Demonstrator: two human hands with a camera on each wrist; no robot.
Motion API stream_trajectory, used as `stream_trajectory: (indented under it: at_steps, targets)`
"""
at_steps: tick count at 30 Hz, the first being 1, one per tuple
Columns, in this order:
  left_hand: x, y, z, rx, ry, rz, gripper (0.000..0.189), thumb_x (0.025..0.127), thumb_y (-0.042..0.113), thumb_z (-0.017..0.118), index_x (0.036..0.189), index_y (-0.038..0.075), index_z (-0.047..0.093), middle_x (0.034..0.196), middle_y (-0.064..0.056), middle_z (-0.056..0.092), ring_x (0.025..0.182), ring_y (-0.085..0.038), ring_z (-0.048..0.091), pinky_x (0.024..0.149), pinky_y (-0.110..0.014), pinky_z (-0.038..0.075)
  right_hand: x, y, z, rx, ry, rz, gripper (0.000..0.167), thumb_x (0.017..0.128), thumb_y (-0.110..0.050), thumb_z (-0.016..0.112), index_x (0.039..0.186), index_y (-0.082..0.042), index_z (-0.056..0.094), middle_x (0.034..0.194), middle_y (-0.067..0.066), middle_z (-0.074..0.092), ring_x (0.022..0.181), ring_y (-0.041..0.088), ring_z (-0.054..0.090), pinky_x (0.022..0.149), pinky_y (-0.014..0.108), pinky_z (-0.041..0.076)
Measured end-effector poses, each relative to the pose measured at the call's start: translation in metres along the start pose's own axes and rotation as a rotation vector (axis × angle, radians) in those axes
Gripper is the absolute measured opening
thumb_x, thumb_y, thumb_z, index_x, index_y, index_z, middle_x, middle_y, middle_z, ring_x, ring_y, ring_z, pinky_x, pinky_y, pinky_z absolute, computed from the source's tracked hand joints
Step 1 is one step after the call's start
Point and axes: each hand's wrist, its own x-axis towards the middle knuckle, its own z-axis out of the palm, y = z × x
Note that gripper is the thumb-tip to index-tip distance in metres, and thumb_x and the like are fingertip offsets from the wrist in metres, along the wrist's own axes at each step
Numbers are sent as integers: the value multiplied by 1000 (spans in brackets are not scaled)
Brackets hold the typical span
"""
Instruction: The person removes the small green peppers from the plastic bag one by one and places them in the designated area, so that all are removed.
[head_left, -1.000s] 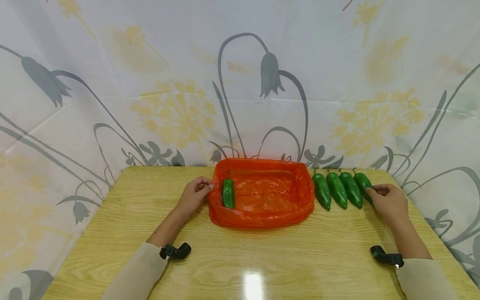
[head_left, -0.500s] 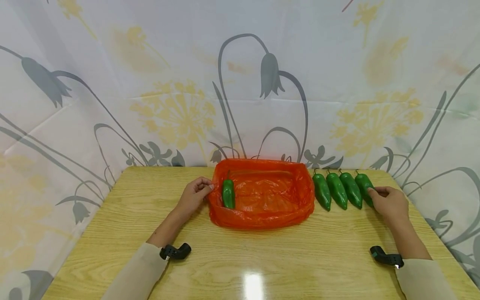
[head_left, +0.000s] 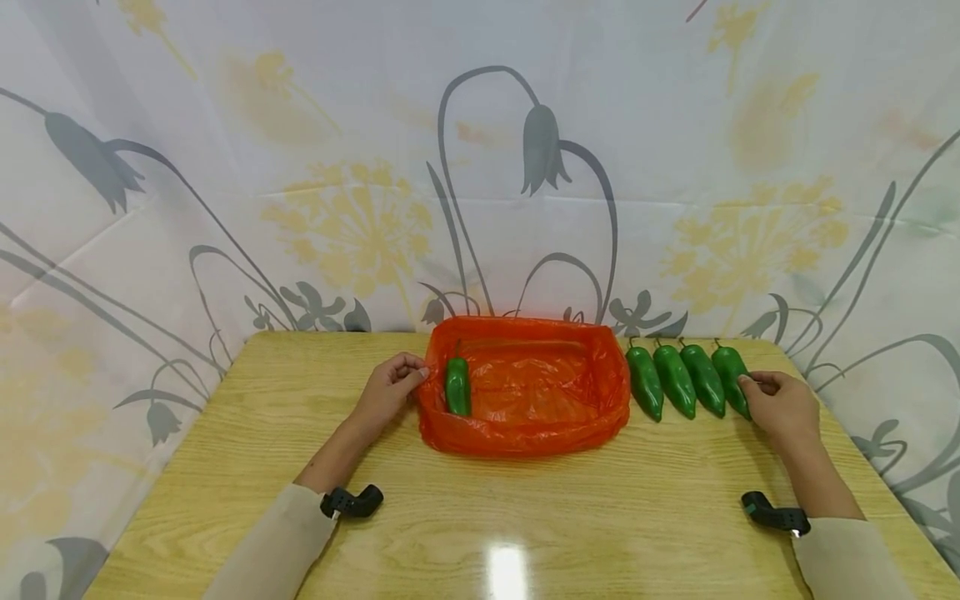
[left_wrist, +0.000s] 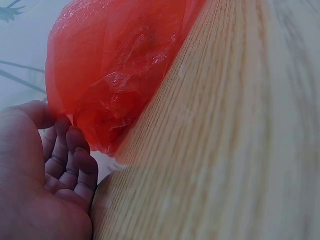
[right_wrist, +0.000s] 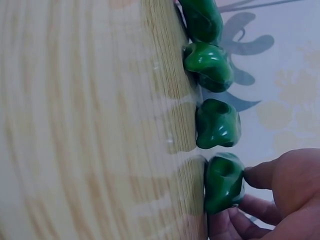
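Note:
At the middle back of the table is a shallow tray-shaped container covered in a red plastic bag (head_left: 517,437). My left hand (head_left: 386,392) pinches the bag at its left rim with thumb and fingertips. Inside, by the left wall, one green pepper (head_left: 457,387) lies with its stem pointing back. To the right of the container, several green peppers lie side by side in a row. My right hand (head_left: 783,408) holds the rightmost pepper (right_wrist: 225,182), thumb on one side and fingers on the other. That pepper rests on the table.
The other row peppers (head_left: 675,382) lie between the container and my right hand, with narrow gaps. A flower-patterned cloth (head_left: 480,167) hangs behind the wooden table's back edge (head_left: 337,337). Each wrist wears a black camera mount (head_left: 352,502).
The rightmost pepper's stem end has shifted slightly right, so it lies more in line with the others. My right hand has moved slightly right with it. My left hand stays in place.

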Motion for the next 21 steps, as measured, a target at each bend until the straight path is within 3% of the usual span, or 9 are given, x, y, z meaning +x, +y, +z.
stream_trajectory:
  at_steps: [8, 16, 21]
  targets:
    - [1, 2, 0, -14, 9, 9, 19, 105, 7, 63, 113, -10, 63, 88, -2, 69, 79, -8, 62, 73, -22, 51, 3, 2, 2, -39, 29, -9, 58, 113, -34, 44, 147, 11, 51, 134, 37, 58, 113, 52, 58, 79, 51, 52]
    - [1, 1, 1, -12, 11, -5, 19, 106, 7, 63, 113, -10, 63, 89, -5, 70, 80, -10, 63, 74, -22, 51, 2, 3, 2, -34, 31, -49, 54, 113, -31, 43, 146, 11, 53, 130, 34, 59, 107, 48, 61, 67, 36, 50]
    - [0, 2, 1, -13, 5, -5, 19, 106, 7, 63, 113, -10, 63, 91, -6, 70, 80, -10, 63, 74, -22, 51, 2, 3, 2, -31, 29, -43, 60, 113, -37, 44, 149, 11, 50, 134, 37, 58, 110, 50, 60, 72, 44, 53]
